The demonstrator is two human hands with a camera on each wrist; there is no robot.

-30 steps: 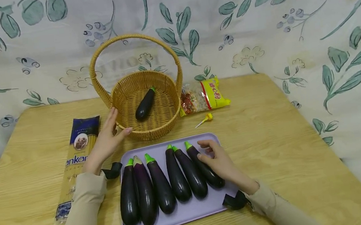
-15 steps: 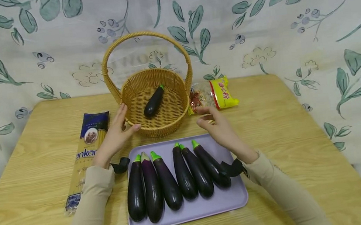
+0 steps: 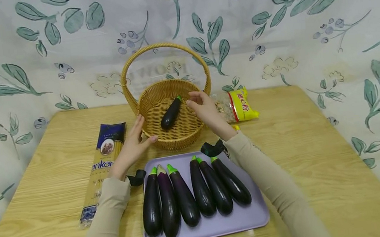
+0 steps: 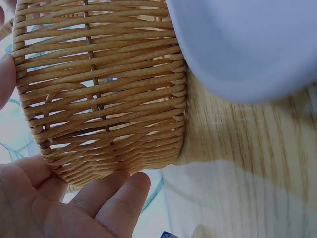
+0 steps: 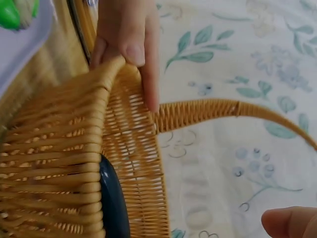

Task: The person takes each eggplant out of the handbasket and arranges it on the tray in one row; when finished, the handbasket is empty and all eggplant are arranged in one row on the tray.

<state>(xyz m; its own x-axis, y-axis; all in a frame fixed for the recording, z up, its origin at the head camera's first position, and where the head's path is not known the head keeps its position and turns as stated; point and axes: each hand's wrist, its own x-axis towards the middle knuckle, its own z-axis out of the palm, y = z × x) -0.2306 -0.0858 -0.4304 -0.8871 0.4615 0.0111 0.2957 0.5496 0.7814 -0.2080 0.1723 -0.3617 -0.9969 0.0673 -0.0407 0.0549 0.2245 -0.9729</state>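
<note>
My left hand (image 3: 131, 146) touches the left side of a round wicker basket (image 3: 175, 144), its fingers fairly straight near the handle's base and its thumb at the front rim. In the left wrist view, two fingers (image 4: 124, 201) lie against the woven outer wall. One dark eggplant (image 3: 171, 114) lies inside the basket. My right hand (image 3: 206, 110) hovers over the basket's right rim, fingers slightly bent, with nothing in them. A thumb or fingertip (image 5: 290, 220) of it shows at the lower right of its wrist view. Several eggplants (image 3: 187, 203) lie side by side on a lilac tray (image 3: 237, 226).
A packet of spaghetti (image 3: 105, 165) lies left of the tray, partly covered by the left arm. Behind the right hand is a yellow-ended food bag (image 3: 241, 105). The right sleeve passes over the tray's right edge. A floral cloth (image 3: 257, 28) hangs behind the table (image 3: 305, 140).
My right hand has moved from the rightmost eggplant on the tray up and left to the basket's right side. The left hand stays at the basket. The head view has shifted slightly.
</note>
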